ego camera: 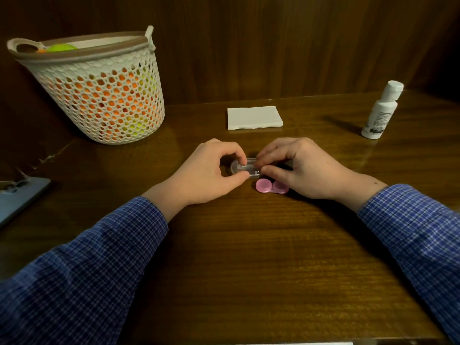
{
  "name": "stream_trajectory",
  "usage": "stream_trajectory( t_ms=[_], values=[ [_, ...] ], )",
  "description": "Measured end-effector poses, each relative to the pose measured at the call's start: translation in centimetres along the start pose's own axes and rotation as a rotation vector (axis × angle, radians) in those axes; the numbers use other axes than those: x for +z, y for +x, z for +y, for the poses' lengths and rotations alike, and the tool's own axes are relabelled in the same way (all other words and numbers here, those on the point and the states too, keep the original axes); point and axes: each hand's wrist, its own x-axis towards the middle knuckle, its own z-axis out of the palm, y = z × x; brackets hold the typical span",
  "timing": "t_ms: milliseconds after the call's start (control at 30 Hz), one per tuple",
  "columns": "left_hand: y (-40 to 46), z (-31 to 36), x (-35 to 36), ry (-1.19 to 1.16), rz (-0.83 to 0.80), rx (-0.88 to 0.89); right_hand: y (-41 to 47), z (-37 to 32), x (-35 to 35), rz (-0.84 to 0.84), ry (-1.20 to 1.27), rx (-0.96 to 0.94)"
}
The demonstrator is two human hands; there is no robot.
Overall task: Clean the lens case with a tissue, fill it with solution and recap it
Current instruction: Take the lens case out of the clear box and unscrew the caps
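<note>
Two hands met at the table's [249, 245] centre over a clear box [245, 168]: the left hand [211, 173] pinched its near and far edges between thumb and fingers, the right hand [298, 165] pinched its right end. The pink lens case [270, 186], capped, lay just before them, touching the right hand. Folded tissue [254, 117] sat beyond; the bottle [382, 110] stood far right, a basket [99, 90] far left.

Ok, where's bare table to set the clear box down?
Bare wood lies between the tissue stack and bottle, and in front of the pink lens case between the sleeves. It is crowded around the clear box, held by both hands.
</note>
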Motion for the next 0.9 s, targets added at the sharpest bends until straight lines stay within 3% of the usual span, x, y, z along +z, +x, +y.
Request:
stream_trajectory(
  t_ms=[167, 467, 700, 767, 900],
  values=[
    [0.3, -1.0, -1.1, 0.089, 0.02, -0.062, -0.1, -0.4, -0.5, 0.111, -0.002, 0.016],
    [0.7, -3.8, -3.1, 0.193, 0.134, -0.203, -0.3, -0.6, -0.6, 0.055, 0.012, 0.067],
    [0.5, -2.1, -3.0, 0.128, 0.262, -0.094, -0.4, -0.7, -1.2, 0.067, 0.039, 0.109],
    [0.1, -0.3, -2.5, 0.024, 0.198, -0.044, -0.7, -0.8, -1.5, 0.047, 0.05, 0.118],
    [-0.9, 2.5, -0.2, 0.021, -0.101, 0.081, -1.2, -0.9, -2.0, -0.027, 0.043, 0.093]
  ],
)
